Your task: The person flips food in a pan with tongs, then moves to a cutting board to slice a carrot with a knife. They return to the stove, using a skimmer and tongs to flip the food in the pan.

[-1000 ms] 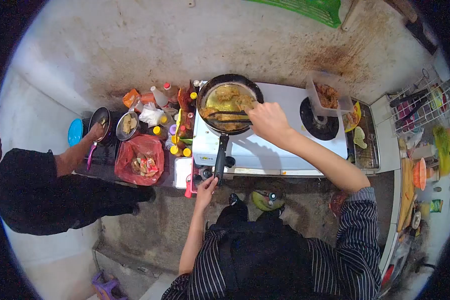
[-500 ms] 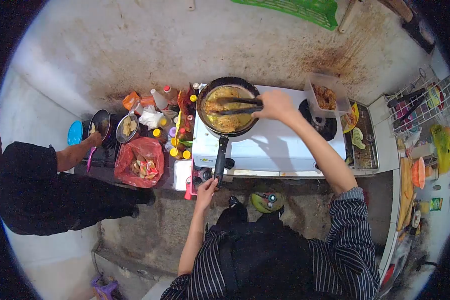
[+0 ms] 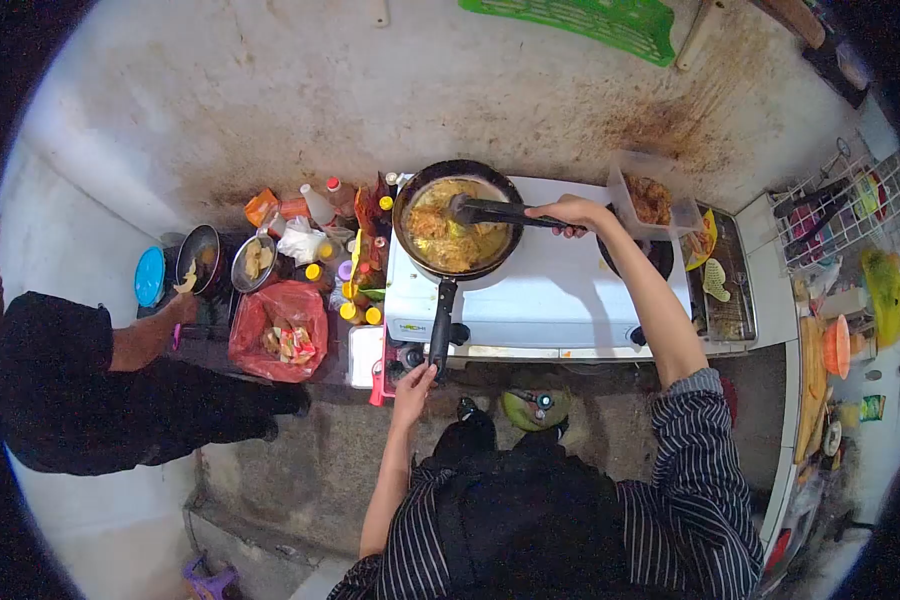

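A dark frying pan (image 3: 459,271) with browned, battered food (image 3: 448,245) in bubbling oil stands on the left of the white stove (image 3: 550,318). My left hand (image 3: 415,384) grips the end of the pan handle (image 3: 442,315), which points down toward me. In my right hand (image 3: 573,213) are black tongs (image 3: 510,212), held almost level from the right. Their tips are over the food in the pan, and the arms lie close together. Whether the tips pinch any food cannot be made out.
A clear box (image 3: 688,208) of fried food sits at the stove's back right. Left of the stove are sauce bottles (image 3: 352,312), a red plastic bag (image 3: 248,350) and a bowl (image 3: 240,270). Another person's hand (image 3: 184,307) is beside a small pan (image 3: 182,262).
My right hand has moved right and turned, and the tong arms have come closer together. The other person's hand has shifted down from the small pan and holds a pale piece.
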`<state>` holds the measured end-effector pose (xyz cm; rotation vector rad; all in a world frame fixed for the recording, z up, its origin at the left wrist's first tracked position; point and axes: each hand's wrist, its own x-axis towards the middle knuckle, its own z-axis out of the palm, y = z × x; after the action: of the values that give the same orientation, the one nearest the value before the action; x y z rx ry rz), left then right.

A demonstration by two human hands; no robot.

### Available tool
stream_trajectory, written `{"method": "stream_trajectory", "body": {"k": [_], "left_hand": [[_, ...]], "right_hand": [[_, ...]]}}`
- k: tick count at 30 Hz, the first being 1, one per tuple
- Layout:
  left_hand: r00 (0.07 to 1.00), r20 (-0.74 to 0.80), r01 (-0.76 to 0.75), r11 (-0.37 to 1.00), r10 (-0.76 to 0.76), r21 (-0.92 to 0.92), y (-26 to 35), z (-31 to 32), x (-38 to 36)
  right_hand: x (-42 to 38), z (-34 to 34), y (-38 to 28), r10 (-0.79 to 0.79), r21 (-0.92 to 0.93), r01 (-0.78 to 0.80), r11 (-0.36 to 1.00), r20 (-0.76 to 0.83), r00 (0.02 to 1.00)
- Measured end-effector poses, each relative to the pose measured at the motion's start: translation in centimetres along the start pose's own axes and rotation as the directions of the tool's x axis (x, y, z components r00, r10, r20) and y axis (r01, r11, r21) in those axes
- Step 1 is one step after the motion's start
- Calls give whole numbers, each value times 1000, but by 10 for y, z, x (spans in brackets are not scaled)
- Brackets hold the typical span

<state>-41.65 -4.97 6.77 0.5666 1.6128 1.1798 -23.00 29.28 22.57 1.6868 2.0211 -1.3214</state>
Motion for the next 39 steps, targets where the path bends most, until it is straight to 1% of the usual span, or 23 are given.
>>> {"method": "stream_trajectory", "body": {"k": [1, 4, 7, 8, 11, 12, 15, 16, 19, 20, 22, 25, 26, 27, 29, 30, 32, 35, 39], "left_hand": [[1000, -11, -6, 1000, 5, -26, -2, 1, 0], [1000, 10, -2, 1000, 2, 10, -5, -2, 0], [999, 3, -39, 999, 39, 9, -9, -2, 2], [1000, 1, -28, 1000, 28, 3, -9, -2, 3], [1000, 3, -9, 1000, 9, -12, -11, -2, 3], [1000, 7, -14, 1000, 14, -15, -12, -2, 5], [1000, 30, -6, 1000, 6, -20, -15, -5, 7], [999, 41, 1, 1000, 0, -22, -15, -5, 6], [1000, 11, 28, 1000, -28, -12, -9, -3, 2], [999, 13, 31, 999, -31, -16, -9, -2, 2], [999, 14, 36, 999, -36, -21, -9, -3, 2], [997, 25, 66, 998, -67, 7, -1, -3, -2], [998, 27, 54, 999, -54, -1, 1, -2, -2], [999, 29, 42, 999, -42, -9, 2, -2, -3], [999, 30, 38, 999, -37, -24, 1, -1, -2], [999, 30, 46, 999, -45, -29, -1, -2, -1], [999, 22, 47, 998, -46, -42, -4, -2, 1], [999, 6, 34, 998, -34, -56, -3, 0, 0], [1000, 13, 22, 999, -21, -42, -5, -1, 0]], "right_hand": [[-2, 0, 0, 2, 24, -3, 1000, 12, 1000], [-2, -5, 3, 21, 75, -24, 997, 38, 999], [1, -8, 3, 19, 120, -25, 992, 56, 998], [0, -10, 4, 17, 138, -24, 990, 56, 998], [16, 4, 8, 35, 106, -34, 994, -9, 999], [17, 10, 7, 17, 47, -15, 999, -60, 998], [25, 25, 14, -52, -41, 46, 998, -149, 987], [26, 27, 20, -106, -8, 106, 994, -174, 979], [24, 25, 32, -168, -45, 163, 986, -199, 965], [22, 23, 34, -187, -87, 171, 981, -236, 954], [8, 18, 33, -229, -168, 184, 968, -305, 924], [-17, 11, 32, -293, -309, 148, 940, -501, 815], [-21, 8, 30, -304, -333, 140, 932, -512, 803], [-29, 6, 26, -349, -410, 128, 903, -527, 775], [-43, 7, 17, -442, -554, 92, 828, -543, 714], [-45, 10, 17, -501, -596, 106, 796, -551, 667], [-47, 14, 14, -617, -680, 126, 723, -552, 561], [-59, 20, 0, -672, -788, 77, 611, -464, 578], [-70, 34, -12, -773, -854, 140, 500, -368, 516]]}}
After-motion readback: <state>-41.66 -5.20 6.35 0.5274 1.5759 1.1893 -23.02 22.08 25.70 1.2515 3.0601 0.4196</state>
